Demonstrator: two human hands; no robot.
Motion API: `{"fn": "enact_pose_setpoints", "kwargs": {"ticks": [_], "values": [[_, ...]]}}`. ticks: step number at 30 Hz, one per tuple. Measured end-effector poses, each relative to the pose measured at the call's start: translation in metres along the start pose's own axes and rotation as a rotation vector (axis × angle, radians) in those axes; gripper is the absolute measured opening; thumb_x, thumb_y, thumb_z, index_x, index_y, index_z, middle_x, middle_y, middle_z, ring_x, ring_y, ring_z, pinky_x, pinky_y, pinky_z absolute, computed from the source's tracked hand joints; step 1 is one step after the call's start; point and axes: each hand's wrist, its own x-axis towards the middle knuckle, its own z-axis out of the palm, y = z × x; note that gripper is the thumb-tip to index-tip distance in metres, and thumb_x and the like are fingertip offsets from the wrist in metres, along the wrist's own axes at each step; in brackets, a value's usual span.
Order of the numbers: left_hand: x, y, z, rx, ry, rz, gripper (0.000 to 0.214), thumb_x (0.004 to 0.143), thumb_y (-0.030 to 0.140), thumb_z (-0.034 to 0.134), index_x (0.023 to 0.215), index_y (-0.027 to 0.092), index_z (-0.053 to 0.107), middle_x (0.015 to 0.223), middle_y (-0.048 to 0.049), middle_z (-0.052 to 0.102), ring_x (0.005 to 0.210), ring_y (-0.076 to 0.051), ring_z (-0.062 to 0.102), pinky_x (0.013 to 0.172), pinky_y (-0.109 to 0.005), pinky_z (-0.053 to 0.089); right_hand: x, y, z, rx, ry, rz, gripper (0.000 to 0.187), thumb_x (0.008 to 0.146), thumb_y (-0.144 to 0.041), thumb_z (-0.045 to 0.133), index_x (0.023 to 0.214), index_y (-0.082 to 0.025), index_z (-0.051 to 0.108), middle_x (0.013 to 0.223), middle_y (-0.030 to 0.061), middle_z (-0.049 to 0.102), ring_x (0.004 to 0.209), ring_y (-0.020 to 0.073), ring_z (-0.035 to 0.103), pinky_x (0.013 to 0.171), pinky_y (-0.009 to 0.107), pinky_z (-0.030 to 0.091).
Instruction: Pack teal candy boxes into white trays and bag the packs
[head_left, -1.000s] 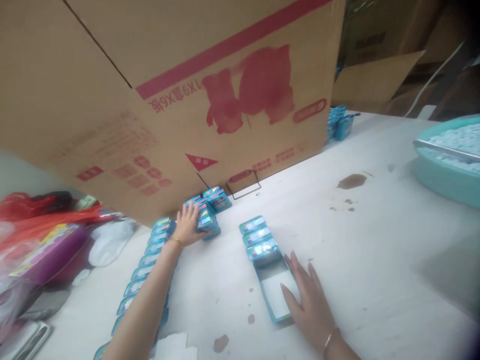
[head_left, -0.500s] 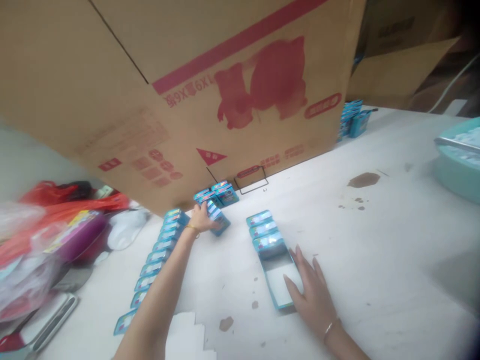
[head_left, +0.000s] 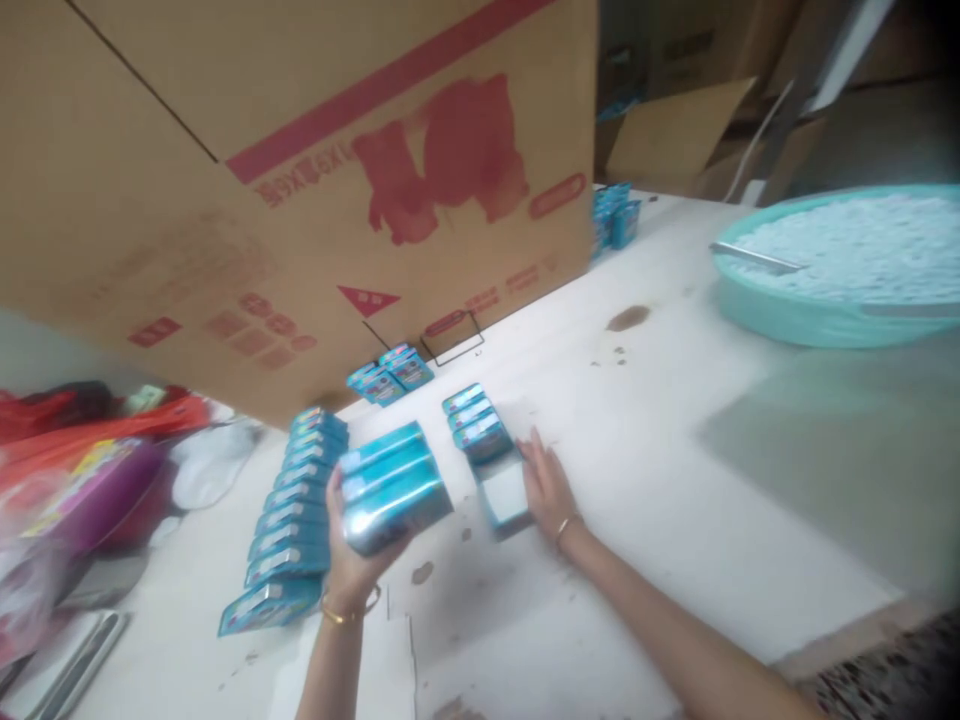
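White and a bit stained, the worktop (head_left: 675, 400) fills most of the view, and a big brown cardboard box (head_left: 262, 170) with red print leans over its far side.

The left hand (head_left: 352, 560) is lifted off the worktop and is clamped on a stack of small blue packets (head_left: 391, 485). Its thumb is on the near left side of the stack and its fingers are curled under it. The stack is tilted, with its shiny end down toward the hand.

Just left of this hand, a long row of blue packets (head_left: 289, 520) lies on the worktop, one after the other. Past the hand, close to the cardboard box, sits a little pile of two blue packets (head_left: 390, 372).

The right hand (head_left: 546, 485) lies flat on the worktop with its fingers apart and straight. It holds nothing. Its fingertips touch the right side of a blue tray (head_left: 504, 495) with a white bottom. At the far end of that tray stand three blue packets (head_left: 474, 420), side by side.

Far off to the right of this hand is a wide green tub (head_left: 810, 310) full of small white bits, with a metal bar lying across its edge. More blue packets (head_left: 613, 215) stand at the far corner of the cardboard box. Way over to the left of the left hand is a heap of red plastic bags (head_left: 67, 440).
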Motion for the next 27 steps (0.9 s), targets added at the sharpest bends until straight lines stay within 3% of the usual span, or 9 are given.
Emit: {"fn": "enact_pose_setpoints", "kwargs": {"ticks": [3, 7, 10, 13, 16, 23, 27], "values": [[-0.013, 0.023, 0.032, 0.024, -0.097, 0.137, 0.109, 0.053, 0.057, 0.073, 0.141, 0.027, 0.016, 0.135, -0.0097, 0.041, 0.123, -0.035, 0.042, 0.105, -0.054, 0.036, 0.002, -0.001, -0.002, 0.07, 0.0, 0.01, 0.058, 0.094, -0.021, 0.024, 0.148, -0.017, 0.002, 0.129, 0.0094, 0.055, 0.124, 0.018, 0.047, 0.111, 0.05, 0.023], [-0.001, 0.034, 0.064, 0.056, -0.301, 0.294, 0.101, 0.058, 0.043, 0.075, 0.139, 0.02, 0.019, 0.136, -0.0142, 0.035, 0.124, -0.033, 0.04, 0.104, -0.051, 0.035, 0.005, 0.001, -0.003, 0.198, -0.027, 0.019, 0.061, 0.094, -0.025, 0.029, 0.148, -0.019, 0.001, 0.131, 0.0107, 0.054, 0.122, 0.0208, 0.049, 0.107, 0.052, 0.029], [0.012, 0.041, 0.066, 0.234, -0.387, 0.365, 0.096, 0.061, 0.041, 0.073, 0.139, 0.017, 0.021, 0.131, -0.0152, 0.038, 0.121, -0.032, 0.04, 0.103, -0.051, 0.035, 0.009, 0.006, -0.004, 0.27, -0.085, 0.009, 0.061, 0.093, -0.024, 0.032, 0.148, -0.022, 0.006, 0.133, 0.0104, 0.052, 0.121, 0.0208, 0.05, 0.107, 0.052, 0.029], [0.02, 0.054, 0.064, 0.451, -0.479, 0.366, 0.096, 0.061, 0.039, 0.071, 0.14, 0.017, 0.022, 0.127, -0.0145, 0.041, 0.116, -0.032, 0.042, 0.098, -0.049, 0.039, 0.014, 0.011, -0.006, 0.266, -0.189, -0.045, 0.05, 0.093, -0.025, 0.033, 0.142, -0.027, 0.03, 0.135, 0.0069, 0.051, 0.125, 0.0205, 0.046, 0.11, 0.055, 0.021], [0.027, 0.067, 0.066, 0.617, -0.56, 0.357, 0.1, 0.058, 0.039, 0.07, 0.142, 0.016, 0.021, 0.124, -0.0144, 0.043, 0.111, -0.032, 0.044, 0.093, -0.047, 0.043, 0.016, 0.015, -0.007, 0.219, -0.248, -0.086, 0.041, 0.093, -0.026, 0.032, 0.131, -0.025, 0.048, 0.134, 0.0083, 0.051, 0.128, 0.021, 0.043, 0.111, 0.056, 0.016], [0.039, 0.089, 0.085, 0.869, -0.676, 0.319, 0.105, 0.053, 0.042, 0.071, 0.142, 0.012, 0.024, 0.124, -0.0167, 0.045, 0.11, -0.033, 0.045, 0.091, -0.044, 0.043, 0.011, 0.01, -0.014, 0.081, -0.248, -0.163, 0.043, 0.093, -0.025, 0.031, 0.131, -0.018, 0.048, 0.133, 0.0139, 0.051, 0.126, 0.02, 0.045, 0.11, 0.053, 0.02], [0.033, 0.092, 0.09, 0.98, -0.611, 0.32, 0.101, 0.056, 0.049, 0.071, 0.142, 0.018, 0.028, 0.138, -0.0198, 0.038, 0.124, -0.041, 0.035, 0.097, -0.056, 0.033, 0.009, 0.004, -0.02, -0.008, -0.272, -0.199, 0.047, 0.091, -0.021, 0.031, 0.137, -0.017, 0.041, 0.135, 0.0135, 0.049, 0.128, 0.0204, 0.042, 0.11, 0.051, 0.021]]}}
